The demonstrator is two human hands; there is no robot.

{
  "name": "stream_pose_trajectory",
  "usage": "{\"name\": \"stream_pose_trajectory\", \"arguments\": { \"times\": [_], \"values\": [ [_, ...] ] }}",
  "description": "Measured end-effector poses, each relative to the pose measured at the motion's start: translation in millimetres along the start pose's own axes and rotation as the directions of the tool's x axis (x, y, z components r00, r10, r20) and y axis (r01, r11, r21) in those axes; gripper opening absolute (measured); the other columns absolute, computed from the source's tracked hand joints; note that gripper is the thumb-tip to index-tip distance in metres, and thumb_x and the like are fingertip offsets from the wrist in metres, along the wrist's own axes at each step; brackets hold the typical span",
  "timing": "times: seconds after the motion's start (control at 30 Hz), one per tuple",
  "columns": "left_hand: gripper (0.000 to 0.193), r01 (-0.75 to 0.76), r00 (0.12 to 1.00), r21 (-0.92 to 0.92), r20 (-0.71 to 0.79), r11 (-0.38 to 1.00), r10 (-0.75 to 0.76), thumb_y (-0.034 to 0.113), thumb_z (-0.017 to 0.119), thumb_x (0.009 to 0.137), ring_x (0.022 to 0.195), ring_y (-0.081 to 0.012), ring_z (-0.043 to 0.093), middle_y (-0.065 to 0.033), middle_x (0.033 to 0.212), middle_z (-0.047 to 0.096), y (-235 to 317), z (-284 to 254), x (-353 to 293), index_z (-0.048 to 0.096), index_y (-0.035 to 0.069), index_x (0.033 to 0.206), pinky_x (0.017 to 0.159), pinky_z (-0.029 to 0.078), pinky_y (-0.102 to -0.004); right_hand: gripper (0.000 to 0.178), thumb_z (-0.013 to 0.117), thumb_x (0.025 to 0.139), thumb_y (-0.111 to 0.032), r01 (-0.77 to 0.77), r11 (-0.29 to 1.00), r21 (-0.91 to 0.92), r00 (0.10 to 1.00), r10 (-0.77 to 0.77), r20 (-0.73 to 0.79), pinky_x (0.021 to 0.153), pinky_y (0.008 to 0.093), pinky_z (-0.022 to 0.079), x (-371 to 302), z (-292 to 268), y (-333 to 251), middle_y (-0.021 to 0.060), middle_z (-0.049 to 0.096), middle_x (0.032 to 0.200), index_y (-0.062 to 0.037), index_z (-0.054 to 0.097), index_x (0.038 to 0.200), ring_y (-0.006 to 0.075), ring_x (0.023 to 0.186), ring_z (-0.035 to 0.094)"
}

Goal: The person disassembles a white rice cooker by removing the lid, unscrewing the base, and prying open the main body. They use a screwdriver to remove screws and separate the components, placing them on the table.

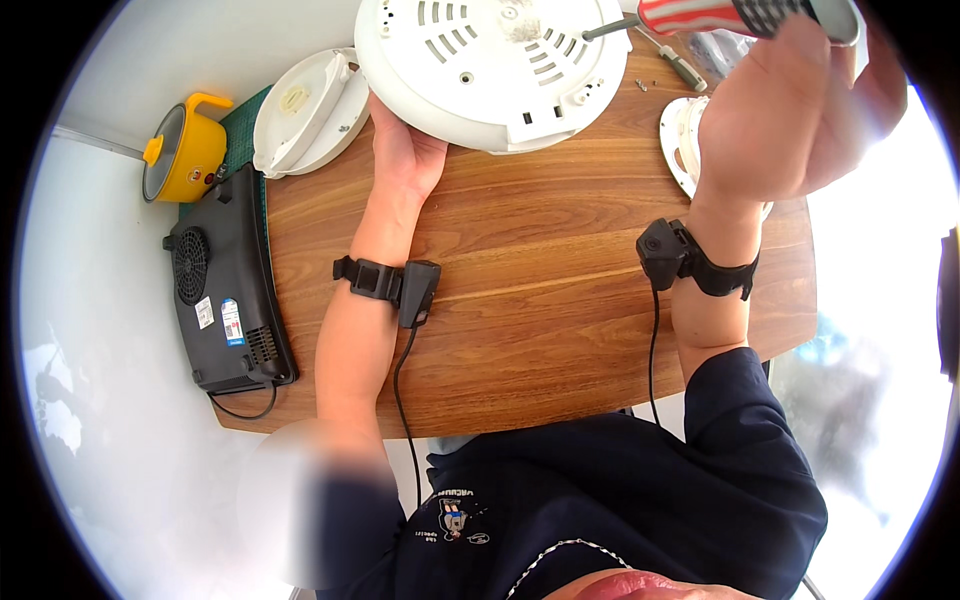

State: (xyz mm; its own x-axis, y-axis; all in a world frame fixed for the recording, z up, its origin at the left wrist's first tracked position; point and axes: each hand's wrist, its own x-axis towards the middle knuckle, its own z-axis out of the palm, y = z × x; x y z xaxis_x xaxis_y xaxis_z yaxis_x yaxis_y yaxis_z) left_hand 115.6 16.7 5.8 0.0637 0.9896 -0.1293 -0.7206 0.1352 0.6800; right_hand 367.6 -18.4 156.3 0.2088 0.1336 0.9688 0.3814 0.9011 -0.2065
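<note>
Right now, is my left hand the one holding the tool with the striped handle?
No: the striped tool is in your right hand, while your left hand touches the edge of the round white housing.

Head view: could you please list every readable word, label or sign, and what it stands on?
Black appliance: white label and blue-and-white label, both too small to read.
Dark shirt: small lettering around a cartoon, not copied here.
Yellow pot: possible marks, too small to read.

Housing [495, 75] above table [540, 290] — appliance [228, 285] and pot [190, 160] left, loose screwdriver [684, 71] right.
</note>
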Motion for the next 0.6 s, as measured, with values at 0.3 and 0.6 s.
{"name": "stream_pose_trajectory", "arguments": {
  "times": [0.3,0.6],
  "values": [
    [0.048,-0.004,1.0,-0.028,-0.008,1.0,0.004,0.04,0.041,0.11,0.135,-0.0236,0.054,-0.0039,0.15,0.053,1,-4,1,0.044,0.013,0.15,0.111,0.05,-0.0435,0.05,0.046,0.108,-0.024,0.092,0.86,-0.502,0.989,-0.019,0.149,0.103,0.0385,0.052,0,-6,-23,0.0238,0.06,0.13,0.0039,0.037,0.149,0.0311,0.119,0.062],
    [0.061,-0.001,0.997,0.099,0.076,0.995,-0.006,0.059,0.031,0.109,0.14,-0.0202,0.049,-0.0017,0.154,0.047,0,-6,3,0.037,0.019,0.154,0.112,0.049,-0.0398,0.018,0.061,0.101,-0.008,-0.006,0.941,0.34,0.994,0.042,-0.098,0.079,0.0309,0.06,29,-35,-29,0.0122,0.073,0.106,-0.0044,0.062,0.118,0.0215,0.089,0.072]
  ]
}}
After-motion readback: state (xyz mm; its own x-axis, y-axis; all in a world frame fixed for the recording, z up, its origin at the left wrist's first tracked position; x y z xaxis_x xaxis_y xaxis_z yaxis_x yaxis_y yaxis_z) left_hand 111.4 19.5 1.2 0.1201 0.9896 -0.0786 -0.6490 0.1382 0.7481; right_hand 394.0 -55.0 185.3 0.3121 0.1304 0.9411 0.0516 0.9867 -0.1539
